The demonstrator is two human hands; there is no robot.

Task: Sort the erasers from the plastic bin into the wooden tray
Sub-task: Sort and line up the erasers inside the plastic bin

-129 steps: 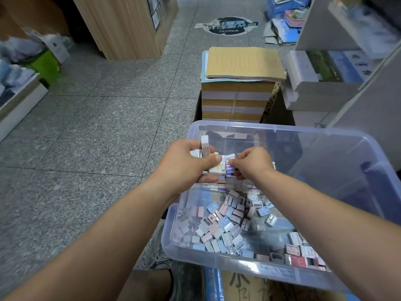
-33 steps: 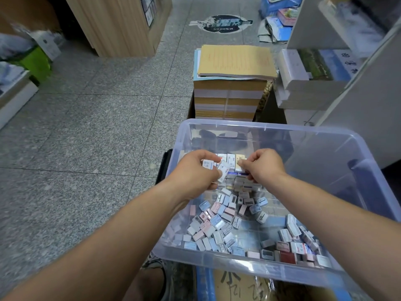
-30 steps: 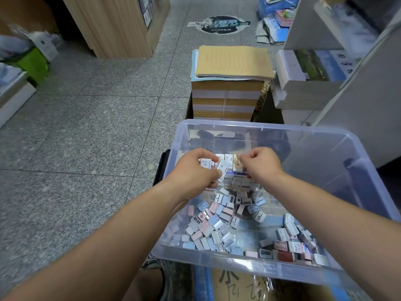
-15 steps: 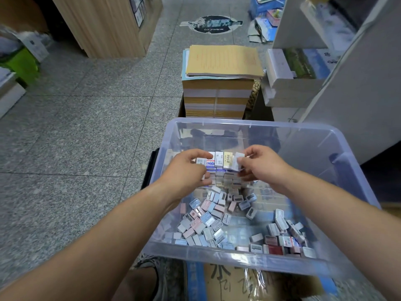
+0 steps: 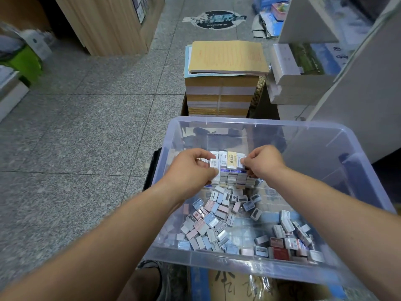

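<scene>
Gathering step; left hand (image 5: 191, 170) fingers pinch one eraser (image 5: 214, 163), right hand (image 5: 263, 162) fingers clasp the row (image 5: 230, 159) inside the bin (image 5: 260, 123); next we seek the unseen tray.

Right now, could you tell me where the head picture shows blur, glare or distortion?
Head view: motion blur smears the green object at left; glare streaks the near wall of the plastic bin; wide-angle distortion bends the floor; the held erasers are sharp.

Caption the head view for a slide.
Left hand and right hand grip a row of erasers inside the bin.
</scene>
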